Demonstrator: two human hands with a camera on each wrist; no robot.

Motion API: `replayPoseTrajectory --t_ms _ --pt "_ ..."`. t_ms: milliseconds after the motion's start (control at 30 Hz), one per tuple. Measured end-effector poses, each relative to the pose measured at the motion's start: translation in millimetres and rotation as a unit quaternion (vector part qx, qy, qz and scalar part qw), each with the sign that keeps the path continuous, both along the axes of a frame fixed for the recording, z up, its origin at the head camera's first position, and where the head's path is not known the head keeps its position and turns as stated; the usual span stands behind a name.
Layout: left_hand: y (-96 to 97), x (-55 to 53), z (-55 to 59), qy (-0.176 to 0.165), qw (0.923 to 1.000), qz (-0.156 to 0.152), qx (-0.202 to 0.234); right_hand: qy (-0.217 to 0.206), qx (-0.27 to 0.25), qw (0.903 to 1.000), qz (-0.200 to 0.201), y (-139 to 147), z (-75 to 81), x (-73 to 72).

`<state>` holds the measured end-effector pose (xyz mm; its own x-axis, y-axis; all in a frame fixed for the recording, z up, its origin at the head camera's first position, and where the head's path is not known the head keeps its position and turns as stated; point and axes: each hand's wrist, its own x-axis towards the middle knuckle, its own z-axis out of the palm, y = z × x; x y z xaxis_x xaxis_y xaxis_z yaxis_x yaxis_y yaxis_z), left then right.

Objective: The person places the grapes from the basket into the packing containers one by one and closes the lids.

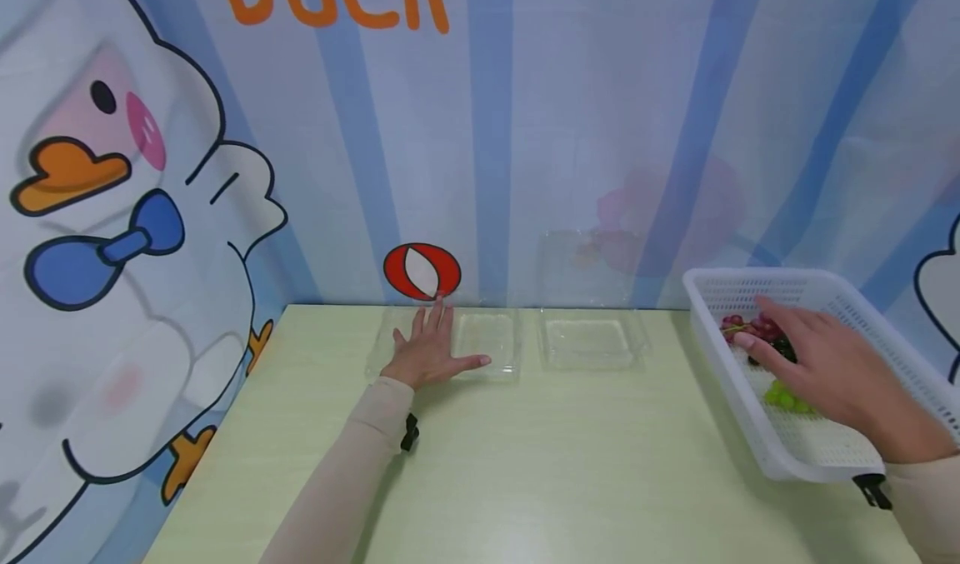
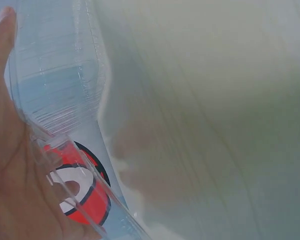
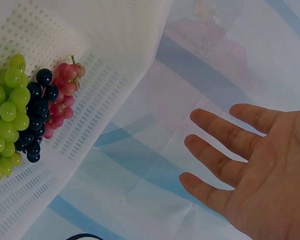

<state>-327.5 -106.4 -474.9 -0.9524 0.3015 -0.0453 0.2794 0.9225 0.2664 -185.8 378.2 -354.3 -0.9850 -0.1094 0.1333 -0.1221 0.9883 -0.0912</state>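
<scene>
My left hand (image 1: 429,351) is spread wide, fingers straight and thumb out, over a clear plastic container (image 1: 487,339) by the back edge of the table. In the left wrist view, clear plastic (image 2: 55,75) lies right alongside the palm and fingers. My right hand (image 1: 836,372) hovers over a white plastic basket (image 1: 738,418), fingers extended and holding nothing. Inside the basket lie green grapes (image 3: 10,105), black grapes (image 3: 39,110) and red grapes (image 3: 65,92) side by side. From the head, the right hand partly hides these bunches.
A second clear container (image 1: 588,343) stands to the right of the first, its transparent lid (image 1: 588,268) raised against the backdrop. A printed cloth (image 1: 558,131) hangs behind the pale table (image 1: 555,456). The basket's high walls bound the right side.
</scene>
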Motion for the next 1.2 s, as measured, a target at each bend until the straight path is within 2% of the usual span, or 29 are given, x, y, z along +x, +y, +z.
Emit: replayPoseTrajectory --t_ms 633,1200 --pt "-0.9 1.4 1.6 -0.01 0.9998 0.003 0.019 -0.048 0.035 0.9981 -0.016 25 -1.6 -21.7" --pt "0.5 -1.5 3.7 -0.02 0.9998 0.004 0.003 -0.067 0.055 0.9962 -0.013 44 -5.7 -38.0"
